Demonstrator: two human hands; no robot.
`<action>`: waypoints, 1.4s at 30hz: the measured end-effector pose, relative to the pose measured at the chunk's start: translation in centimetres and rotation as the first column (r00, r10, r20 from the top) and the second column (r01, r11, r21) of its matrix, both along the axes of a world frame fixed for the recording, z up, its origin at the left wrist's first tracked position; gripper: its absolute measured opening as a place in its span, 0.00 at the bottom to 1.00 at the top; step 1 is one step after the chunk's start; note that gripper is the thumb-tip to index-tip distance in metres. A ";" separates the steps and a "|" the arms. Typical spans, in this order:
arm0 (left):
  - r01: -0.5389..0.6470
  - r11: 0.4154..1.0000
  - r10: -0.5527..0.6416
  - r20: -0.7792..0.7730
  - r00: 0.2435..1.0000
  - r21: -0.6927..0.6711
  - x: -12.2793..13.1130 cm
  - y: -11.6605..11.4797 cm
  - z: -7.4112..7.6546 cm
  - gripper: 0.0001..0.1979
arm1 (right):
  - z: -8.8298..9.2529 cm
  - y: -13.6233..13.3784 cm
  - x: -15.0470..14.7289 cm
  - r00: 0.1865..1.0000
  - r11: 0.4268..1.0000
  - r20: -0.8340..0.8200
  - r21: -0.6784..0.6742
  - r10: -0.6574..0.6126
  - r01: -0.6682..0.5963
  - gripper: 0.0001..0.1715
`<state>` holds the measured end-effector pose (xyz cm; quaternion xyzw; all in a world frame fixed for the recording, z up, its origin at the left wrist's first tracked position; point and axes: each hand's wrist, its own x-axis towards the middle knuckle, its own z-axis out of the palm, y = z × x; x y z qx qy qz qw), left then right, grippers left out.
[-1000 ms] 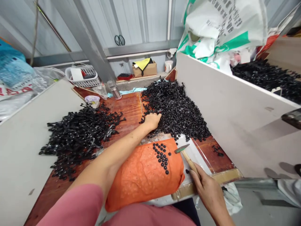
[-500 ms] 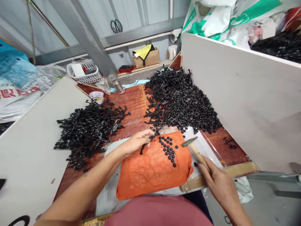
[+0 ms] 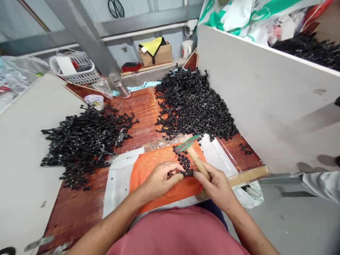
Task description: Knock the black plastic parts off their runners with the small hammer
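My left hand (image 3: pixel 166 179) pinches a small black plastic strip (image 3: pixel 186 173) over the orange cloth pad (image 3: pixel 143 170). My right hand (image 3: pixel 215 180) is wrapped around the wooden handle of a hammer (image 3: pixel 198 161), whose green and grey head points up and left above the pad. The right thumb and fingertips are close to the strip's right end; whether they touch it I cannot tell. Several round black caps (image 3: pixel 184 162) lie on the pad under the hammer head and beside the strip.
A heap of black strips (image 3: pixel 87 141) lies to the left and a larger black heap (image 3: pixel 196 102) at the back right. Grey boards (image 3: pixel 255 92) wall both sides. At the back stand a metal flask (image 3: pixel 120 86), a white basket (image 3: pixel 87 76), a cardboard box (image 3: pixel 162 55) and a mug (image 3: pixel 187 49).
My left hand has come down and right with the black strip, over the pad's right part. My right hand has brought the hammer left, so both hands are now close together. The view has shifted.
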<state>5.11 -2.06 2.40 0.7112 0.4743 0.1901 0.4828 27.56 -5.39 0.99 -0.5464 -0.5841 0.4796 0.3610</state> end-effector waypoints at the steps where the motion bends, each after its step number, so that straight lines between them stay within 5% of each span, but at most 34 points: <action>1: 0.024 0.999 -0.023 -0.018 1.000 0.049 0.2 -0.2 0.2 0.07 | 0.4 0.3 -0.9 0.996 0.998 -0.072 -0.034 0.053 -0.056 0.17; 3: -0.005 0.989 0.012 -0.047 0.999 0.148 0.1 -0.5 0.4 0.06 | 0.6 0.7 -2.0 0.986 0.993 -0.152 -0.078 0.073 -0.085 0.15; 8: -0.382 0.852 0.437 -0.086 0.895 0.357 -2.1 -1.1 0.1 0.15 | -0.5 0.3 -2.4 0.983 0.990 -0.130 -0.075 -0.127 0.118 0.14; 13: -0.209 0.935 0.260 -0.153 0.953 0.286 -1.5 -1.3 0.2 0.13 | -1.1 -0.2 -3.0 0.996 0.996 -0.024 0.036 -0.083 0.084 0.11; 21: -0.251 0.968 0.253 0.095 0.963 -0.028 0.1 0.4 -1.4 0.19 | -1.6 -0.9 -4.5 0.997 0.997 -0.034 0.039 0.066 -0.065 0.10; 24: -0.313 0.948 0.313 0.010 0.950 0.049 -1.5 2.0 -1.8 0.19 | -1.7 -0.8 -2.7 0.999 1.000 -0.039 0.016 -0.001 0.002 0.15; 30: -0.221 0.968 0.243 -0.213 0.946 0.123 -3.4 4.9 -2.2 0.20 | -3.7 -0.8 3.8 0.952 0.965 0.161 0.023 -0.260 0.259 0.25; 36: -0.140 0.975 0.191 -0.320 0.928 0.174 -2.7 5.6 -3.2 0.16 | -6.1 -1.2 6.1 0.905 0.973 0.374 -0.025 -0.203 0.229 0.27; 42: -0.089 0.974 0.175 -0.441 0.880 0.210 -2.5 5.8 -3.4 0.16 | -6.4 -1.0 5.8 0.880 0.982 0.446 -0.009 -0.164 0.188 0.27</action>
